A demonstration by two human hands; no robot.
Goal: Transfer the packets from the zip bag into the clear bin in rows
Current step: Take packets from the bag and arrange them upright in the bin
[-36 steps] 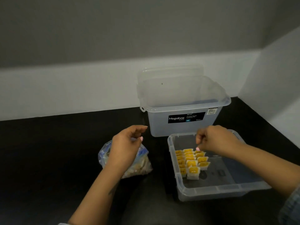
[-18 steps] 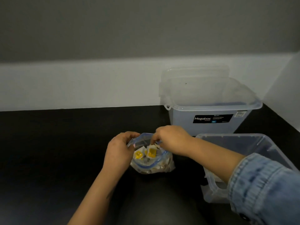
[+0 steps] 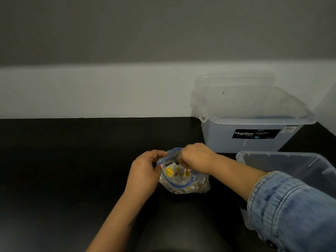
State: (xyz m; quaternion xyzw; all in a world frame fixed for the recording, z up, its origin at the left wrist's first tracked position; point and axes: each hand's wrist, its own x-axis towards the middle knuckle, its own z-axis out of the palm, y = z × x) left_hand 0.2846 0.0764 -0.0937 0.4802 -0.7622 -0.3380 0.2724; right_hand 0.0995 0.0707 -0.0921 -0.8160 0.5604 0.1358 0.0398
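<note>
on black table, one zip bag (image 3: 183, 184), left hand (image 3: 145, 170) pinching rim, right hand (image 3: 197, 157) fingers gripping packet (image 3: 180, 170)

head cam | 1 view | looks forward and down, close above black table (image 3: 54, 170) | faces wall (image 3: 91, 88)

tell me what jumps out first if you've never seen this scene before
Both hands meet at the zip bag in the middle of the black table: the left hand holds its blue rim open while the right hand reaches in among the yellow packets. Behind, against the wall, stands a tall clear Megabox tub, and a lower clear bin sits at the right edge.
</note>
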